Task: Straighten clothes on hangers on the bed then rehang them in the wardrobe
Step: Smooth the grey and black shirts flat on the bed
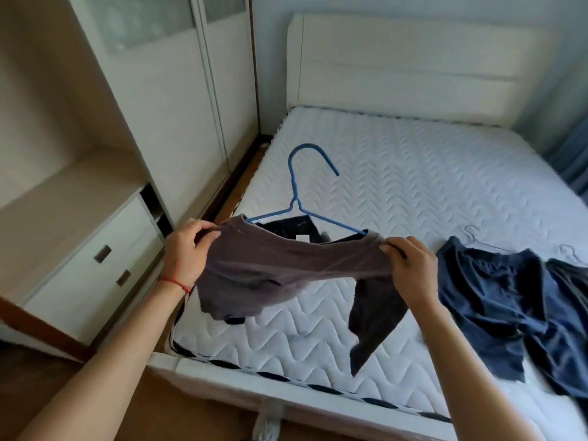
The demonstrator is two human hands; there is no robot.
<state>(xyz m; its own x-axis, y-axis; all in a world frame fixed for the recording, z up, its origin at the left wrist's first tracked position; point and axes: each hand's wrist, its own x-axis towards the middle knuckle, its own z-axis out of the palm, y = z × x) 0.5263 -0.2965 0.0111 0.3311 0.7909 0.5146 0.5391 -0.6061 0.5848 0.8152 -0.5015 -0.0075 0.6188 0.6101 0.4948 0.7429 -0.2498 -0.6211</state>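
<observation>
Left hand [184, 249] pinches one shoulder of the grey shirt [286, 272], right hand [410, 265] pinches the other, both clenched on cloth. The shirt hangs stretched between them on a blue hanger [299, 198], lifted above the near corner of the bed [413, 173], hook pointing up and away. Just right, dark blue clothes [496, 300] lie crumpled on the mattress with wire hangers [477, 240]. The wardrobe [178, 90] stands left, doors closed.

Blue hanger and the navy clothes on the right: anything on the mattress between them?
Head view: nothing; bare quilted mattress separates the blue hanger from the navy clothes.
</observation>
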